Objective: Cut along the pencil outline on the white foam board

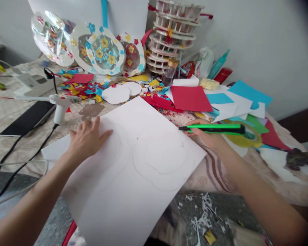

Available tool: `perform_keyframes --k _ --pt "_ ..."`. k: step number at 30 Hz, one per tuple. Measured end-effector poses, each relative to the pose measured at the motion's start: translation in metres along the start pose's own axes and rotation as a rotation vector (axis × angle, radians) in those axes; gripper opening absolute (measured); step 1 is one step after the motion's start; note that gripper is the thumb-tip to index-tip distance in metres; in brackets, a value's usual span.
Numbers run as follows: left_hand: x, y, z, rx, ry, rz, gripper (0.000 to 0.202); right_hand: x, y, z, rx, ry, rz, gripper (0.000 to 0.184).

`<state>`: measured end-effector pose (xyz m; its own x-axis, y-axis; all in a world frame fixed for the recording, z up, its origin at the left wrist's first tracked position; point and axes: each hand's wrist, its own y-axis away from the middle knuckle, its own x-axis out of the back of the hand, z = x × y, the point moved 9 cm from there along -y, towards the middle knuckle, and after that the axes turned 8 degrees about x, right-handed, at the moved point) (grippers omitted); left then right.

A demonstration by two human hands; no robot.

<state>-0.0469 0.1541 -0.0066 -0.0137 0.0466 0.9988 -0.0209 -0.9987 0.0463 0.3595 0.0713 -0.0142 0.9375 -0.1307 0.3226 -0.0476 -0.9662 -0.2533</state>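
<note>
A large white sheet (133, 116) lies in front of me, its near part reaching past the table's edge. Faint wavy outlines are drawn on it, one inside another. My left hand (87, 136) rests on the sheet's left side, fingers spread. In my right hand (202, 131) is a green and black utility knife (220, 128), gripped near its front end, at the sheet's right edge. Whether its blade is out is too small to tell. Left of the sheet a white glue gun (63, 106) stands with its black cord.
Behind the sheet lie white cut-outs (116, 94), colored scraps and a red sheet (191, 98). Flower-decorated round panels (106, 51) and a tiered white structure (169, 37) stand against the wall. A black phone-like slab (28, 118) is at left, yellow tape (256, 138) at right. Paper shreds (205, 212) litter the floor.
</note>
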Motion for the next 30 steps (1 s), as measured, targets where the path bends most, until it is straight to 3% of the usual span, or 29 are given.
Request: perform_keyframes --k 8,11,14,19,22,25,30 --pt "0.004 0.021 -0.013 0.067 0.043 -0.002 0.074 -0.028 -0.054 -0.01 -0.004 -0.054 -0.097 0.021" --pt "0.003 0.03 -0.003 0.032 -0.019 0.021 0.071 -0.033 -0.062 -0.01 0.013 -0.01 -0.139 0.018" --pt "0.004 0.035 0.043 -0.141 -0.067 0.027 0.073 -0.034 -0.065 -0.009 0.041 0.059 -0.179 0.016" --pt "0.001 0.04 0.165 -0.577 -0.046 -0.045 0.073 -0.034 -0.066 -0.008 0.096 0.084 -0.277 0.02" --pt "-0.007 0.041 0.213 -0.725 -0.011 -0.043 0.073 -0.032 -0.067 -0.013 0.177 0.179 -0.289 0.02" --pt "-0.02 0.038 0.229 -0.741 0.013 -0.074 0.074 -0.033 -0.067 -0.018 0.198 0.282 -0.29 0.019" --pt "-0.033 0.035 0.227 -0.701 0.051 -0.104 0.072 -0.036 -0.062 -0.023 0.161 0.315 -0.258 0.015"
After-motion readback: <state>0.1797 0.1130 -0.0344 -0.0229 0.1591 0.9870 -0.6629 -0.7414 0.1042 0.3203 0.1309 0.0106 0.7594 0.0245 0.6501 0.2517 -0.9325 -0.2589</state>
